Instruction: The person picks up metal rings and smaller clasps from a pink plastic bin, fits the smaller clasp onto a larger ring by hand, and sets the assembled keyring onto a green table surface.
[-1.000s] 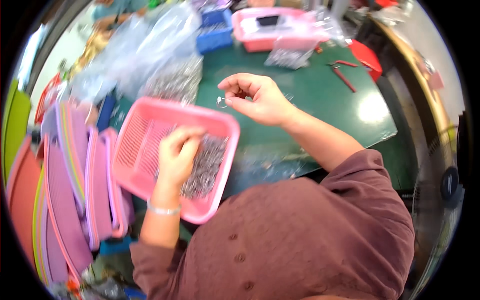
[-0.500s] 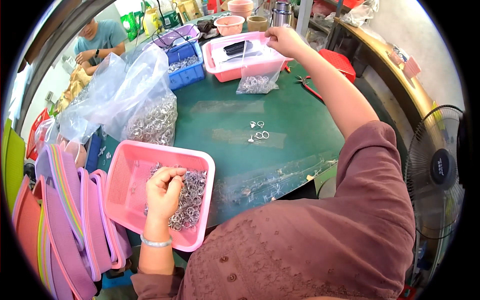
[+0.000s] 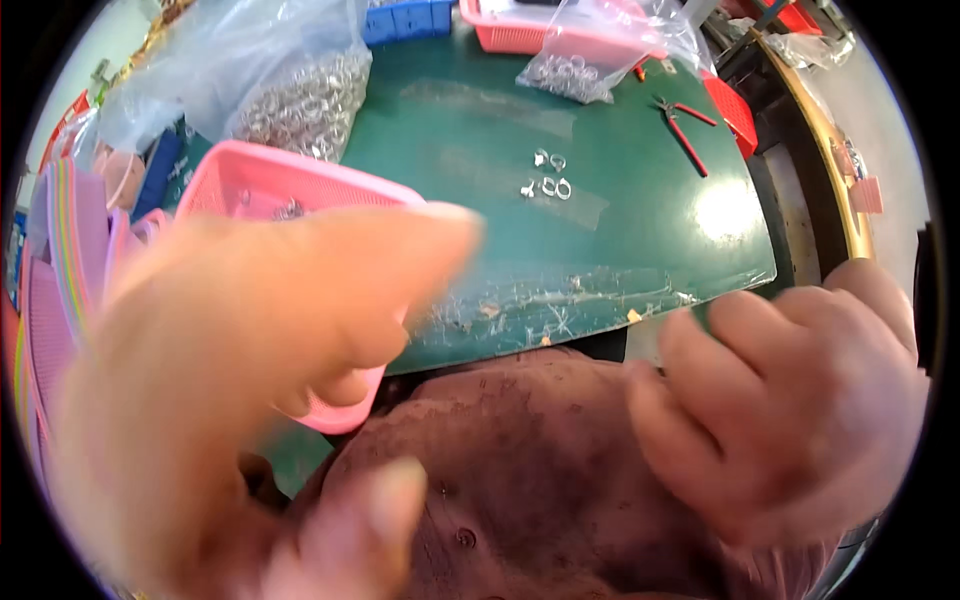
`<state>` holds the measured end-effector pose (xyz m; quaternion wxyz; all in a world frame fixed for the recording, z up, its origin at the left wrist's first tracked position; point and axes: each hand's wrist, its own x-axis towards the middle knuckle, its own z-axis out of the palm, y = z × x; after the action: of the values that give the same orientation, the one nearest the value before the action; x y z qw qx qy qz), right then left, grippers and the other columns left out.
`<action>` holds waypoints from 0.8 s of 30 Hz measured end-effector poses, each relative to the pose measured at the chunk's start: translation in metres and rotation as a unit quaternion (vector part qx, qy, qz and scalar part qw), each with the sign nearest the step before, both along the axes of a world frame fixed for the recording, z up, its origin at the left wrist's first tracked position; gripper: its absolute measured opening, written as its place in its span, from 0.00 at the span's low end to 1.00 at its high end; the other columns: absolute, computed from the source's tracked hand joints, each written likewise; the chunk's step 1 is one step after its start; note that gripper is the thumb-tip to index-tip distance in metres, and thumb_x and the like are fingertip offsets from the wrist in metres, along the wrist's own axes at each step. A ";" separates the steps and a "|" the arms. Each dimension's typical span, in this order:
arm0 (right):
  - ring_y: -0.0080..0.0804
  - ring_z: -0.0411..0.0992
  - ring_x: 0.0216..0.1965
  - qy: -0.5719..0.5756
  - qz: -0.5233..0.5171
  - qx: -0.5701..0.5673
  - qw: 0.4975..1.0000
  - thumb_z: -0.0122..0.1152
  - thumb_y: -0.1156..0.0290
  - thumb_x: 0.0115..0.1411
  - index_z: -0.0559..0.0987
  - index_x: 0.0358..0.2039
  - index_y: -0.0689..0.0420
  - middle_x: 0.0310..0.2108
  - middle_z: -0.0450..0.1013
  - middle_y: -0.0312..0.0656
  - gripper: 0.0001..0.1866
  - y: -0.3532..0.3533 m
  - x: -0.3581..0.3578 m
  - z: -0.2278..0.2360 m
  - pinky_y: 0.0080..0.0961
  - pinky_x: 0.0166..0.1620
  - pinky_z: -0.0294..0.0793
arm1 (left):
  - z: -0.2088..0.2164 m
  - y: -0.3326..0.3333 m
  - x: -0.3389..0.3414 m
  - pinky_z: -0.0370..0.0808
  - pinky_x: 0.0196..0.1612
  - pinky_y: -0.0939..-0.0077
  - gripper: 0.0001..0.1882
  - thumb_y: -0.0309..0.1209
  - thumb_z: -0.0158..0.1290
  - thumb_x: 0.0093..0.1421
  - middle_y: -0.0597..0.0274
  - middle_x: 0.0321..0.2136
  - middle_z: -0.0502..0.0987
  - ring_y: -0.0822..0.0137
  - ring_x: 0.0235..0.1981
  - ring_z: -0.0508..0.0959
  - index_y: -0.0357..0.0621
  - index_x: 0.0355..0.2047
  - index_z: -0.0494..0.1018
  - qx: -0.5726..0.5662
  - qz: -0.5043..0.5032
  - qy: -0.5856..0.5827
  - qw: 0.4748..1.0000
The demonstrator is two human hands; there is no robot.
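Note:
Both my hands are raised close in front of the view and blurred by motion. My left hand [image 3: 230, 330] is open, its thumb apart from the fingers, and covers most of a pink plastic basket [image 3: 300, 163]. A few silvery rings [image 3: 288, 209] show inside the basket behind it. My right hand [image 3: 780, 410] is curled closed at the right, above the sleeve, with nothing seen in it. Several small silvery ring pieces [image 3: 563, 188] lie on the green table [image 3: 660, 215], away from both hands.
A large clear bag of rings [image 3: 310, 105] stands at the left back. Farther back are a blue bin [image 3: 410, 20], another pink basket [image 3: 510, 38] and a smaller bag of rings [image 3: 570, 78]. Red-handled pliers [image 3: 685, 140] lie at the right, near a red basket [image 3: 738, 115]. Purple baskets [image 3: 60, 330] stack at left.
My left hand has left the pink basket and risen toward the view. My right hand has let go of the smaller bag and come back to the right side. The view has shifted.

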<state>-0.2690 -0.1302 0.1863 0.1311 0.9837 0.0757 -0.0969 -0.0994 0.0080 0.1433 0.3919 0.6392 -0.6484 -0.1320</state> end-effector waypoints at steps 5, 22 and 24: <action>0.32 0.65 0.20 -0.143 0.046 0.004 0.989 0.57 0.70 0.30 0.73 0.26 0.61 0.23 0.68 0.45 0.17 -0.002 -0.011 -0.020 0.27 0.18 0.58 | -0.014 -0.012 -0.015 0.64 0.30 0.87 0.23 0.26 0.48 0.51 0.60 0.29 0.68 0.76 0.27 0.67 0.30 0.48 0.62 0.011 -0.092 -0.130 0.987; 0.35 0.65 0.21 -0.176 0.078 0.011 0.981 0.58 0.71 0.32 0.74 0.26 0.61 0.23 0.68 0.45 0.16 -0.010 -0.017 -0.035 0.29 0.19 0.60 | -0.031 -0.010 -0.018 0.65 0.30 0.86 0.21 0.25 0.48 0.52 0.58 0.29 0.69 0.75 0.27 0.68 0.29 0.46 0.64 0.007 -0.089 -0.155 0.984; 0.35 0.65 0.21 -0.178 0.067 -0.001 0.982 0.58 0.72 0.32 0.74 0.26 0.61 0.23 0.68 0.45 0.16 -0.007 -0.022 -0.038 0.29 0.20 0.60 | -0.032 -0.011 -0.016 0.65 0.30 0.86 0.21 0.25 0.48 0.52 0.58 0.29 0.69 0.75 0.27 0.68 0.29 0.46 0.64 0.001 -0.102 -0.156 0.983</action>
<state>-0.2908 -0.1368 0.1485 0.1494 0.9778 0.1167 0.0891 -0.1154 -0.0033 0.1108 0.2701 0.5830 -0.7630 -0.0707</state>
